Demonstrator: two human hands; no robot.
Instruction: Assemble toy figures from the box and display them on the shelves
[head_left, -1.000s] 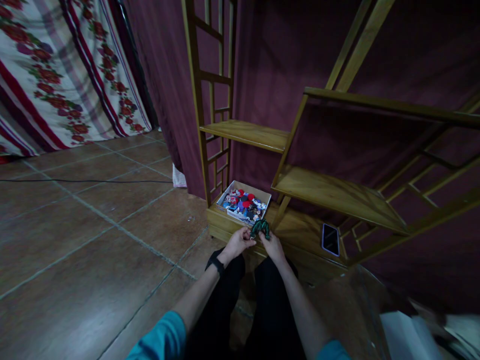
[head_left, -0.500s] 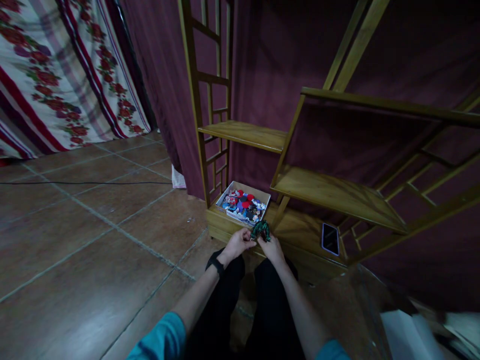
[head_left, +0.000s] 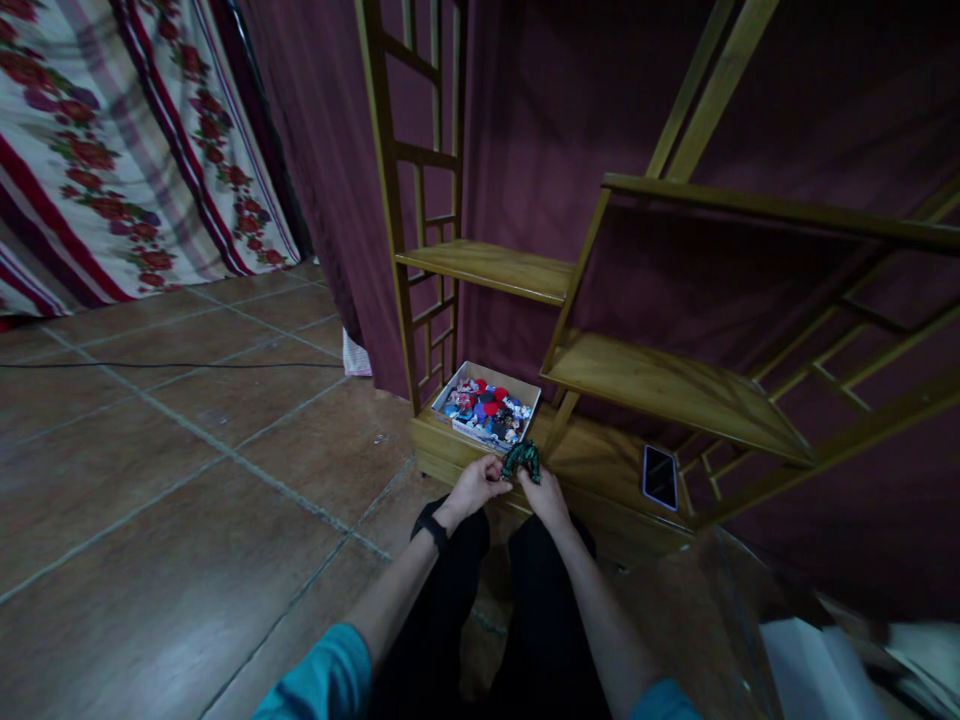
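Both hands hold a small, shiny green-and-black object (head_left: 523, 457) in front of my knees. It has an arched shape, and its exact kind is too small to make out. My left hand (head_left: 480, 486), with a black watch on the wrist, pinches its left side. On the right side the fingers of my right hand (head_left: 545, 494) are closed on it. Just beyond the hands, a shallow white box (head_left: 486, 437) rests on the low wooden base, filled with many small red, blue, white, purple and black pieces.
A wooden shelf unit (head_left: 510, 270) with stepped boards rises in front of me. On its base lies a dark-screened phone or tablet (head_left: 660, 477). Tiled floor (head_left: 187, 470) spreads to the left, crossed by a black cable (head_left: 172, 365). White sheets or boxes (head_left: 817, 670) lie at lower right.
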